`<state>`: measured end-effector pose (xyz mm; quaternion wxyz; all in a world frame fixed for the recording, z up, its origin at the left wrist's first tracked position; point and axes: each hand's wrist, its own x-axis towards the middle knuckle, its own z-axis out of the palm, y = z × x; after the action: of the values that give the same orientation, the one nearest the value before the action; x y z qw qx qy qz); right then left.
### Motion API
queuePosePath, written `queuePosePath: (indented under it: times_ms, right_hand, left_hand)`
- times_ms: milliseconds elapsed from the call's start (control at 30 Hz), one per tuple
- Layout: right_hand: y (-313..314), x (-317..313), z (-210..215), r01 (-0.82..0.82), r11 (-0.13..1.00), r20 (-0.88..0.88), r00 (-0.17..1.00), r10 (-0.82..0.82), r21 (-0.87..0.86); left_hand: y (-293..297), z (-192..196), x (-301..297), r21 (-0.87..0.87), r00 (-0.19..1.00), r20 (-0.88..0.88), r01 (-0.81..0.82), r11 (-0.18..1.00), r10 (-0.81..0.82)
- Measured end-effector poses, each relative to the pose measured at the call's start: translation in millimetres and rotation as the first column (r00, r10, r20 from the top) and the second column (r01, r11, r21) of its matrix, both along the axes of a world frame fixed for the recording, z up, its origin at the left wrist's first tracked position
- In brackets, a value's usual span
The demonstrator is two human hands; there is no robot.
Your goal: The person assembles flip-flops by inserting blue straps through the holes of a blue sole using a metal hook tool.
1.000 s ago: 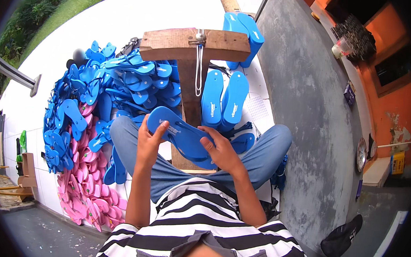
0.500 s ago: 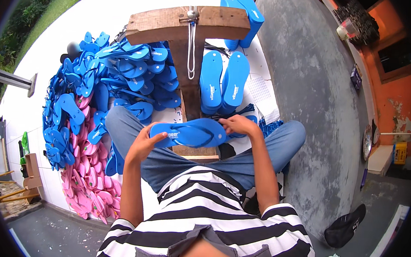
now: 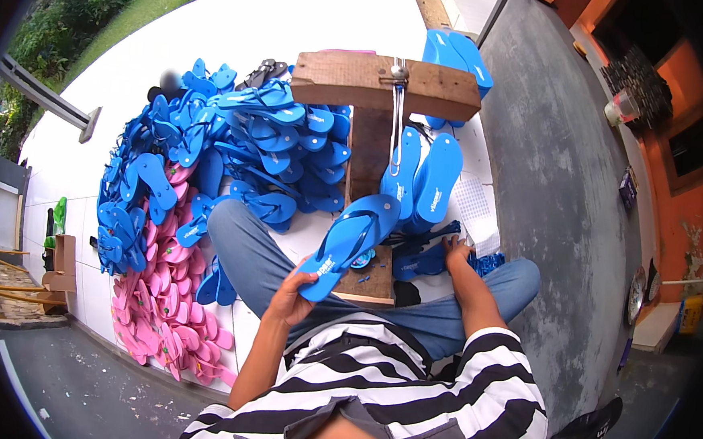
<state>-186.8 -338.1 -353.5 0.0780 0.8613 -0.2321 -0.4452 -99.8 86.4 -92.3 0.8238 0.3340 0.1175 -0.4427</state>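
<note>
My left hand (image 3: 289, 296) is closed round the heel end of a blue flip-flop (image 3: 357, 234) with a blue strap fitted. Its toe end points up and to the right, in front of the wooden stand's post. Away from it, my right hand (image 3: 456, 252) reaches down beside my right knee, fingers stretched among dark blue straps (image 3: 439, 234) and a bunch of blue pieces (image 3: 487, 264). The fingertips are partly hidden there. Just beyond the held flip-flop stand stacks of blue soles (image 3: 436, 180) without straps.
A T-shaped wooden stand (image 3: 328, 77) rises between my legs, white cord (image 3: 397, 146) hanging from its beam. To the left lie heaps of blue flip-flops (image 3: 276, 134) and pink flip-flops (image 3: 173, 305). More blue soles (image 3: 466, 61) stand behind the beam. A printed sheet (image 3: 477, 211) lies at right.
My right hand has let go of the flip-flop's toe end and moved down to the straps at right. The flip-flop in my left hand has tilted from nearly level to slanting upward.
</note>
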Motion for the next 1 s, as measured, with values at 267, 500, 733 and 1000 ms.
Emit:
queuePosePath:
  times_ms: [267, 500, 733, 1000]
  right_hand:
    - [24, 15, 37, -0.212, 0.962, -0.141, 0.961, 0.236, 0.17]
    - [68, -14, 232, -0.367, 0.881, 0.484, 0.854, 0.192, 0.299]
    - [100, -39, 389, 0.032, 0.758, 0.641, 0.512, -0.572, 0.651]
    - [181, -40, 346, -0.184, 0.526, 0.545, 0.077, -0.835, 0.831]
  left_hand:
    - [13, -4, -15, -0.119, 0.987, -0.148, 0.052, 0.992, -0.069]
    - [12, 7, -11, 0.016, 0.998, 0.054, 0.033, 0.999, -0.034]
    - [-10, 8, 15, 0.167, 0.934, 0.351, -0.127, 0.978, 0.062]
    - [-44, -1, 41, 0.293, 0.82, 0.537, -0.402, 0.868, 0.198]
